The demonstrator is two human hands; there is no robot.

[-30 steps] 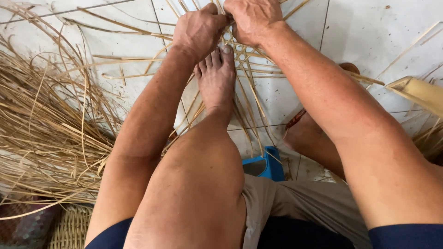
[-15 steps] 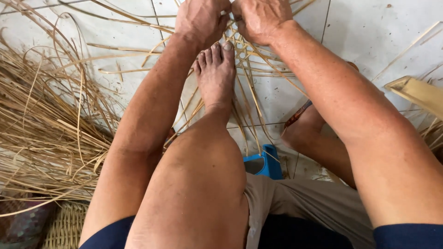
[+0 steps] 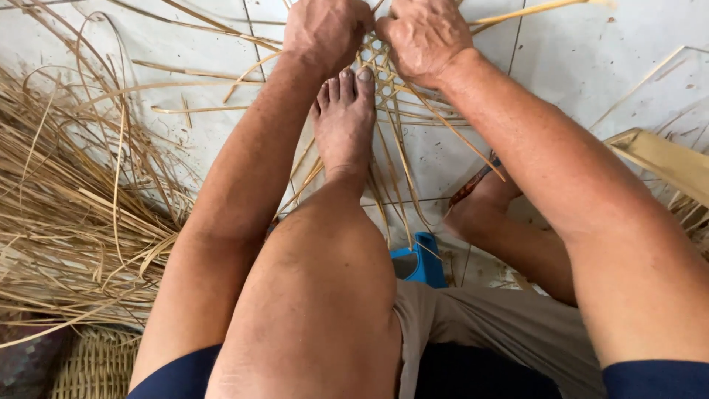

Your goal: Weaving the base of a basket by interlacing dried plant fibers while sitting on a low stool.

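Both the left hand and right hand clench thin tan cane strips of an open-weave lattice, which the bare foot pins flat against the white tiled floor.

The floor is pale, scuffed tile with thin dark joints, lit evenly by soft daylight. A loose heap of dry straw spreads over its left side. A woven basket sits at the lower left corner.
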